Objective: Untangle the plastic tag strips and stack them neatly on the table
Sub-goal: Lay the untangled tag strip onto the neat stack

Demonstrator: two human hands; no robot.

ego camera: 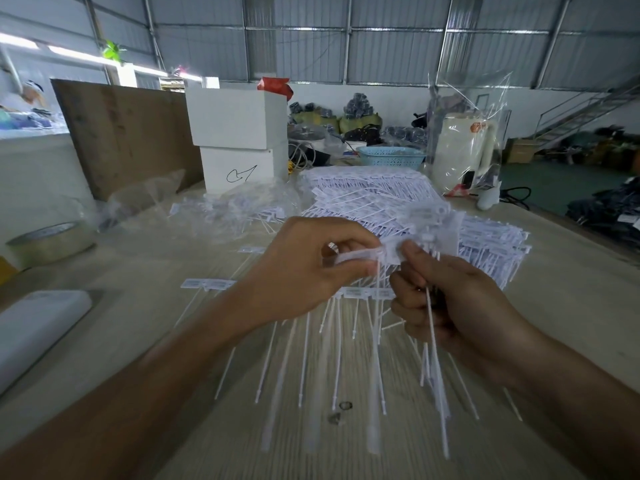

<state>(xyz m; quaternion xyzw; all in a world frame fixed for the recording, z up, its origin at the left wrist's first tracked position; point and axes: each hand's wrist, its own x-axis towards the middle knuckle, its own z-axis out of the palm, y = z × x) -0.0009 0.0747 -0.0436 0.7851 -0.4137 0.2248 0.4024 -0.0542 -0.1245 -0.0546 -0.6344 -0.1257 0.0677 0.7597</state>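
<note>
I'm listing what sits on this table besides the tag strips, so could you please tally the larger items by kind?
White boxes: 2, one stacked on the other
Blue basket: 1
Tape roll: 1
White jug: 1
Brown board: 1
Total: 6
The tag strips are too many and too blurred to count.

I can't count the tag strips (377, 254) pinched between my left hand (304, 268) and right hand (446, 306); motion blur smears their heads; their hanging tails blur toward the bottom; print on the stacked tags (374, 199) is too small to read; both forearms run off the frame's edge.
</note>
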